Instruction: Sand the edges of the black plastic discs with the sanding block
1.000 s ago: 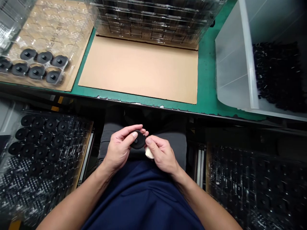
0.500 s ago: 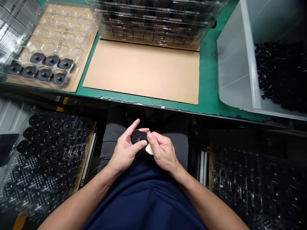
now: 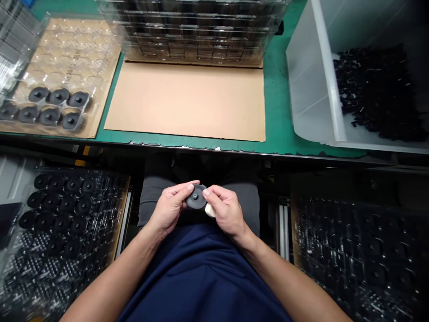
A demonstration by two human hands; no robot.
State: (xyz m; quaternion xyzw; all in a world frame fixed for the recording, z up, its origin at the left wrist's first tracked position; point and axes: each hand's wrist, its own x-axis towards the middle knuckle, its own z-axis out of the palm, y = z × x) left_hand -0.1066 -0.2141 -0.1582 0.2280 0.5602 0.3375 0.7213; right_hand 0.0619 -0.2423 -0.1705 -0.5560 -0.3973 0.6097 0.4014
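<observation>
A green-topped workbench carries a bare cardboard sheet, evenly lit from above

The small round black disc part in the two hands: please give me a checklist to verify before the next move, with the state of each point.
1. Small round black disc part gripped from both sides: left hand and right hand pinch it. Ok.
2. Centre nub faces the camera. Ok.
3. Small white pad tucked under right fingers. Ok.
4. Disc surface clean: cannot tell.
5. Clear plastic blister tray on the green table has free pockets. Ok.
6. Flat brown cardboard sheet bare. Ok.
</observation>
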